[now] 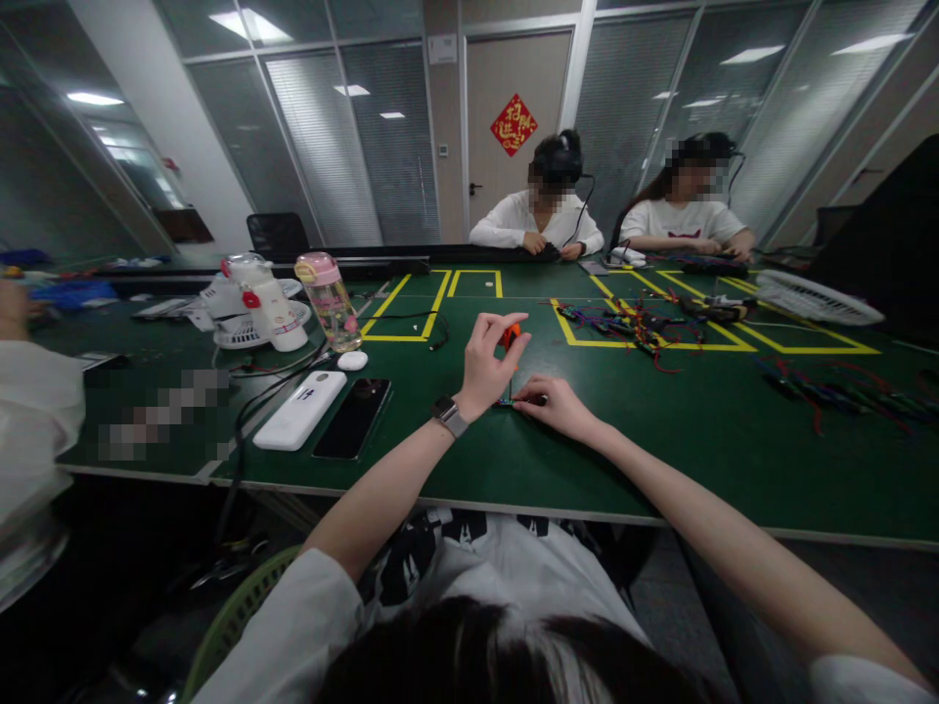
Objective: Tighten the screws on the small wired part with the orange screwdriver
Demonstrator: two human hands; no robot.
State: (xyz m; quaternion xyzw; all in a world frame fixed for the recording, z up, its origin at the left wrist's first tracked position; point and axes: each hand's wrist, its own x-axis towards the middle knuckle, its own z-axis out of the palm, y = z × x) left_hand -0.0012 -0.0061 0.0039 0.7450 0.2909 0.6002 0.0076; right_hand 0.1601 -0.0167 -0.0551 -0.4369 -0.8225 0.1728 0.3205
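Note:
My left hand (485,364), with a watch on its wrist, is raised above the table and its fingers curl around the orange handle of a screwdriver (512,337). The screwdriver stands upright, its thin shaft pointing down at a small circuit board (505,402) on the green tabletop. Whether the tip touches the board is too small to tell. Beside it, my right hand (556,405) rests low on the table, thumb and fingers pinching the board's right end. Part of the board is hidden behind my left hand and wrist.
Left of my hands lie a black phone (353,418), a white power bank (300,411), a small white case (353,361) and a pink-lidded bottle (330,301). Wired boards (642,323) cluster at right within yellow tape. Two people (539,217) sit opposite; another person's sleeve (36,420) shows at left.

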